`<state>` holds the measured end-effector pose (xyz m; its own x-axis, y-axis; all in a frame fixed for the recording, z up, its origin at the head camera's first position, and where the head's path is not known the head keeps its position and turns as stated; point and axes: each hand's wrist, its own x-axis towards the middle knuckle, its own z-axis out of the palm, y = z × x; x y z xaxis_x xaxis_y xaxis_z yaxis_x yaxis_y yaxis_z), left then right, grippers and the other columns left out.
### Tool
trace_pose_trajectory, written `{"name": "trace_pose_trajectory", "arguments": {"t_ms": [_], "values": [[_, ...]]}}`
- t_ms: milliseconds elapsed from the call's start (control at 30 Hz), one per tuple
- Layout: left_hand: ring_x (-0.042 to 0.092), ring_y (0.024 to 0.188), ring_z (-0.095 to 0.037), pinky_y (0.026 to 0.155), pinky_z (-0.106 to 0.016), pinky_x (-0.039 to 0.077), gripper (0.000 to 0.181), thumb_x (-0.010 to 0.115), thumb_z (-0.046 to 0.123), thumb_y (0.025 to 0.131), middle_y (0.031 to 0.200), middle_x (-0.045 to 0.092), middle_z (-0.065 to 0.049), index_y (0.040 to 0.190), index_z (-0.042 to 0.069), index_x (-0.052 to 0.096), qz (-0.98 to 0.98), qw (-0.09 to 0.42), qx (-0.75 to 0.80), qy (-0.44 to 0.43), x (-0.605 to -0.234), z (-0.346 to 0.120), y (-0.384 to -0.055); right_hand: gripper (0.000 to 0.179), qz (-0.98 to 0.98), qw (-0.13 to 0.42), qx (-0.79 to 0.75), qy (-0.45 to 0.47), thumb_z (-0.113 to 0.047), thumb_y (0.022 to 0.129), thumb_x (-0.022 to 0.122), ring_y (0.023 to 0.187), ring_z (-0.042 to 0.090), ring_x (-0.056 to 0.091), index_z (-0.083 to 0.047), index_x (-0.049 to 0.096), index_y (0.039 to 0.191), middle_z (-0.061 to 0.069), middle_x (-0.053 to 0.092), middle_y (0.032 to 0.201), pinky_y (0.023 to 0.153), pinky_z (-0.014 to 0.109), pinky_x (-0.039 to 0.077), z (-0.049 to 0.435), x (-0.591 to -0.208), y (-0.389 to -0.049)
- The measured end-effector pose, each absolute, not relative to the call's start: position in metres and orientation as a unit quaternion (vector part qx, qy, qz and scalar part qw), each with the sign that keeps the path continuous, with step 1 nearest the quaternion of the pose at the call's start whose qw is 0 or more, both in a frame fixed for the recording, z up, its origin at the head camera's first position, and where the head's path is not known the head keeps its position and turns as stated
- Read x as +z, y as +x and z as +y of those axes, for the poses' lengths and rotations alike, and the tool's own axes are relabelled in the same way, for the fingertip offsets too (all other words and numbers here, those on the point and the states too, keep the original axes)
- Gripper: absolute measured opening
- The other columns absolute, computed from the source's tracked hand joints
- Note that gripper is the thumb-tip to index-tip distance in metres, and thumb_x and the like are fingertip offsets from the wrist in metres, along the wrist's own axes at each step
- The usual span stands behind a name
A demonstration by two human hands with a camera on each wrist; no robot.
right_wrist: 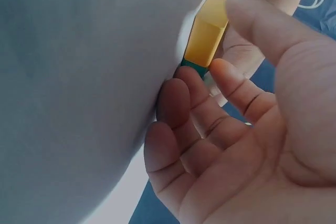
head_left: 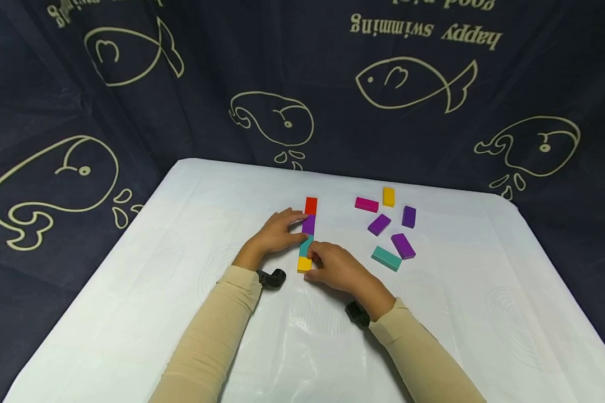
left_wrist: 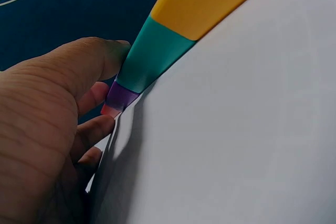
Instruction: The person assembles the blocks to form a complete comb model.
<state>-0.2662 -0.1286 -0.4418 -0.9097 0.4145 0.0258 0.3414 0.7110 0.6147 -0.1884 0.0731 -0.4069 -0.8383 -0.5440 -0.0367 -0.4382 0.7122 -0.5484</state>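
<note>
Four-colour row of blocks runs toward me on the white table: a red block (head_left: 311, 205) farthest, then a purple block (head_left: 308, 225), a teal block (head_left: 305, 247) and a yellow block (head_left: 305, 265) nearest, end to end. My left hand (head_left: 278, 232) lies along the row's left side, index fingertip at the purple block and thumb at the teal one (left_wrist: 152, 56). From the right, my right hand (head_left: 340, 267) holds the yellow block (right_wrist: 206, 38), thumb at its near end and index finger by its join with the teal block. The right hand's other fingers are curled beside the row.
To the right lie loose blocks: a magenta block (head_left: 366, 205), a yellow block (head_left: 389, 197), several purple ones such as this purple block (head_left: 403, 246), and a teal block (head_left: 386, 258). A dark curtain (head_left: 333, 134) with fish drawings hangs behind the table (head_left: 459, 336).
</note>
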Motion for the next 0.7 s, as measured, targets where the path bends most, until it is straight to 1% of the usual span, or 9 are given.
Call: {"name": "trace_pose_trajectory", "arguments": {"t_ms": [133, 233, 300, 400, 567, 600, 700], "values": [[0.022, 0.148, -0.03, 0.121, -0.049, 0.007, 0.06, 0.067, 0.036, 0.092, 0.154, 0.041, -0.01, 0.146, 0.015, 0.051, 0.923, 0.056, 0.32, 0.208, -0.442, -0.129, -0.266, 0.028, 0.916, 0.098, -0.28, -0.27, -0.023, 0.084, 0.08, 0.082, 0.018, 0.053, -0.009, 0.064, 0.102, 0.001, 0.058, 0.085, 0.077, 0.034, 0.047, 0.078, -0.402, -0.189], [0.023, 0.148, -0.031, 0.121, -0.049, 0.007, 0.059, 0.066, 0.036, 0.093, 0.154, 0.042, -0.01, 0.146, 0.015, 0.051, 0.921, 0.053, 0.323, 0.212, -0.442, -0.129, -0.266, 0.027, 0.914, 0.091, -0.296, -0.264, -0.023, 0.086, 0.078, 0.082, 0.016, 0.055, -0.008, 0.066, 0.105, 0.002, 0.063, 0.09, 0.076, 0.033, 0.05, 0.088, -0.397, -0.19], [0.025, 0.147, -0.031, 0.121, -0.049, 0.007, 0.058, 0.066, 0.035, 0.093, 0.153, 0.043, -0.011, 0.146, 0.014, 0.052, 0.917, 0.055, 0.332, 0.213, -0.44, -0.129, -0.266, 0.027, 0.913, 0.08, -0.304, -0.261, -0.023, 0.087, 0.076, 0.082, 0.017, 0.057, -0.008, 0.067, 0.108, 0.004, 0.066, 0.096, 0.076, 0.034, 0.051, 0.097, -0.392, -0.191], [0.028, 0.146, -0.03, 0.121, -0.05, 0.007, 0.059, 0.066, 0.034, 0.093, 0.152, 0.043, -0.012, 0.146, 0.015, 0.051, 0.911, 0.068, 0.349, 0.209, -0.437, -0.129, -0.263, 0.029, 0.911, 0.063, -0.311, -0.264, -0.024, 0.089, 0.074, 0.084, 0.019, 0.059, -0.006, 0.066, 0.111, 0.009, 0.067, 0.103, 0.074, 0.035, 0.052, 0.119, -0.385, -0.194], [0.021, 0.149, -0.03, 0.121, -0.048, 0.004, 0.063, 0.067, 0.035, 0.092, 0.156, 0.039, -0.012, 0.148, 0.015, 0.048, 0.904, 0.1, 0.359, 0.208, -0.434, -0.132, -0.254, 0.034, 0.914, 0.046, -0.318, -0.245, -0.024, 0.09, 0.073, 0.096, 0.024, 0.061, -0.004, 0.065, 0.117, 0.011, 0.066, 0.111, 0.079, 0.04, 0.052, 0.163, -0.38, -0.197], [0.019, 0.149, -0.03, 0.121, -0.049, 0.003, 0.063, 0.067, 0.035, 0.092, 0.156, 0.038, -0.012, 0.149, 0.015, 0.047, 0.904, 0.103, 0.358, 0.211, -0.433, -0.132, -0.251, 0.035, 0.916, 0.045, -0.319, -0.239, -0.025, 0.091, 0.073, 0.098, 0.024, 0.061, -0.004, 0.065, 0.118, 0.011, 0.066, 0.113, 0.081, 0.041, 0.052, 0.172, -0.38, -0.198], [0.019, 0.149, -0.031, 0.12, -0.051, 0.003, 0.064, 0.068, 0.034, 0.092, 0.155, 0.039, -0.011, 0.149, 0.014, 0.047, 0.903, 0.106, 0.35, 0.225, -0.432, -0.133, -0.242, 0.036, 0.924, 0.04, -0.307, -0.226, -0.025, 0.092, 0.072, 0.099, 0.025, 0.061, -0.003, 0.064, 0.119, 0.011, 0.065, 0.114, 0.084, 0.043, 0.051, 0.196, -0.384, -0.199]]}}
